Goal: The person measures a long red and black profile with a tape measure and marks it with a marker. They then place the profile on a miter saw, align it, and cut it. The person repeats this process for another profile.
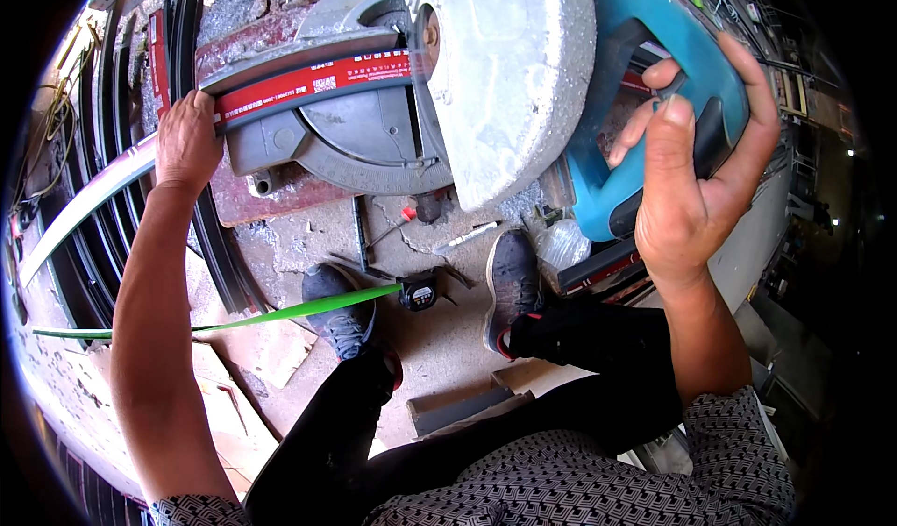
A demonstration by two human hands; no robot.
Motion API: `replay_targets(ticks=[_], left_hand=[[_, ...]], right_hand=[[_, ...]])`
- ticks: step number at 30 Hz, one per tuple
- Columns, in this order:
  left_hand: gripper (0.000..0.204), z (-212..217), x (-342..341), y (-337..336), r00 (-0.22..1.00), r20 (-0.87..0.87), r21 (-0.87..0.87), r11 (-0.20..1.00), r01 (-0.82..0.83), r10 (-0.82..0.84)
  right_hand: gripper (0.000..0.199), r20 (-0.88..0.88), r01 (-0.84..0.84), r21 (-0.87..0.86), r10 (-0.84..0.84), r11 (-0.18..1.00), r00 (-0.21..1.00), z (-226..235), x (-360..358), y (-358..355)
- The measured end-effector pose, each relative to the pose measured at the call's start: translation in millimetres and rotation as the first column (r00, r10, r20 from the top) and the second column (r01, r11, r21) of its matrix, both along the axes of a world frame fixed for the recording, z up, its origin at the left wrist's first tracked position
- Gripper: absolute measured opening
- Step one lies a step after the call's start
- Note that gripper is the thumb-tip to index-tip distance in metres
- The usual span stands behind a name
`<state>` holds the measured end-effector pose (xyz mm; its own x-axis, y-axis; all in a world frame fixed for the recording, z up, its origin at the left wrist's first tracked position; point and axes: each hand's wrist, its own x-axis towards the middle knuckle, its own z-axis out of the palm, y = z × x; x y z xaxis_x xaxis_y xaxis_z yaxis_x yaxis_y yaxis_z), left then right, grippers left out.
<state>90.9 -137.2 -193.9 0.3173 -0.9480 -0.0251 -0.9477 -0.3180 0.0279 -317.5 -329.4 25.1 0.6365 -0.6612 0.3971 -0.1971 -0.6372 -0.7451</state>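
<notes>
My left hand (190, 140) is closed on a long metal profile (313, 83) with red printed film along it. The profile lies against the fence of a miter saw (360, 138), its free part running out past my left hand to the lower left. My right hand (687, 185) is wrapped round the saw's teal D-shaped handle (645, 3), with some fingers through its opening. A pale, dusty blade guard (528, 87) stands between the two hands and hides the profile's right end. The cutting edge of the blade cannot be made out.
On the floor between my shoes lies a black tape measure (420, 292), its green blade (299, 310) stretched out leftward. A white marker pen (467, 237) and a red-handled tool (408, 214) lie near the saw. Dark profiles (217, 255) are stacked at the left, with cardboard (266, 353) below.
</notes>
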Motion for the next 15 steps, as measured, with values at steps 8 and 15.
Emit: replay_targets(ticks=[8, 15], left_hand=[[0.029, 6.8, -6.3, 0.8, 1.0, 0.01, -0.043, 0.999, 0.012, -0.011], [0.032, 6.4, -5.4, -1.7, 1.0, 0.0, -0.036, 0.999, 0.011, -0.011]], right_hand=[[0.053, -0.139, -0.111, -0.057, 0.102, 0.992, 0.985, 6.7, 1.0, -6.2], [0.053, -0.002, -0.042, -0.042, 0.042, 0.998, 0.999, -0.2, 1.8, -3.0]])
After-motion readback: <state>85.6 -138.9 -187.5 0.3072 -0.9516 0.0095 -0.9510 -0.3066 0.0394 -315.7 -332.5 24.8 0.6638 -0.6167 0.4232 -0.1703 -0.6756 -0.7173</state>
